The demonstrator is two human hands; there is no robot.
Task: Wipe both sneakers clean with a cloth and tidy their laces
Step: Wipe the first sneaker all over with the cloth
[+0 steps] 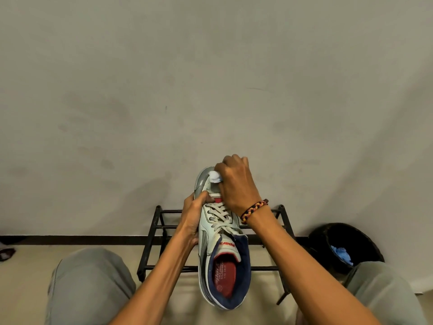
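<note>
Grey-and-white sneaker [218, 233] with navy collar, red insole, cream laces [219, 215] crossed, held up above a black rack [155, 233], left hand [193, 219] gripping its side, right hand [234, 184] pinching a white cloth [215, 177] against the toe

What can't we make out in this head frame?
- Second sneaker: not in the head view at all.
- Toe of the sneaker: covered by the right hand and the cloth.
- Cloth: mostly hidden inside the right hand's fingers; only a white wad shows.
- Sneaker's outer side and sole: hidden behind the left hand.
- Insole print: too small to read.
- Blue item in the black bin: unclear what it is.
</note>
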